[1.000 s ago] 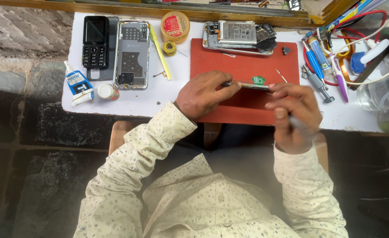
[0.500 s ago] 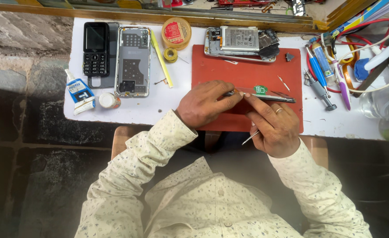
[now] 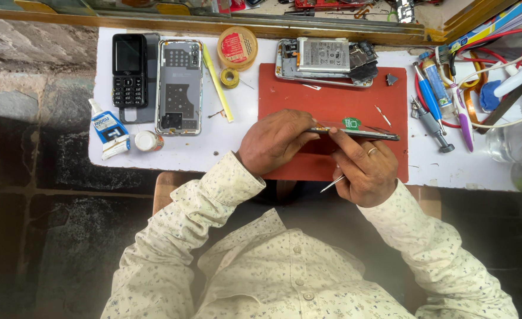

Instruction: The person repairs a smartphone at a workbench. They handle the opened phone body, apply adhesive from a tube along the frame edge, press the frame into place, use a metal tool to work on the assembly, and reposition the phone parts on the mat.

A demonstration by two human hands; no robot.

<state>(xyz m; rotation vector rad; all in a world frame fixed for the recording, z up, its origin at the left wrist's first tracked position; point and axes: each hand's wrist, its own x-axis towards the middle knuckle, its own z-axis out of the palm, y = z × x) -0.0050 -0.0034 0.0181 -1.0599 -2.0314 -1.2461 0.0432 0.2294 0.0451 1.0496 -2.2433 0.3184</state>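
In the head view, a thin dark phone panel [image 3: 361,133] is held edge-on between both hands above the red mat [image 3: 332,100]. The left hand [image 3: 275,142] is closed around the panel's left end, fingers curled and pinching its edge. The right hand [image 3: 364,165] grips the panel from below, the index finger laid along its top edge, and a thin metal tool [image 3: 333,184] is tucked under the palm, its tip sticking out to the left. A ring is worn on one finger of that hand. A small green pick [image 3: 350,123] is seen just behind the panel, touching or nearly touching it.

The mat is laid on the white counter [image 3: 243,147]. At the mat's far edge an opened phone [image 3: 326,62] with its battery exposed is placed. To the left of the mat a yellow stick [image 3: 217,82], a small tape roll [image 3: 229,77] and a round tin [image 3: 237,46] are found, then a clear phone back cover [image 3: 179,85] and a black keypad phone [image 3: 129,70]. A glue tube [image 3: 108,129] and a small white cap [image 3: 145,140] are set near the counter's front left corner. To the right of the mat, screwdrivers [image 3: 432,109] and tangled cables [image 3: 497,88] are gathered.
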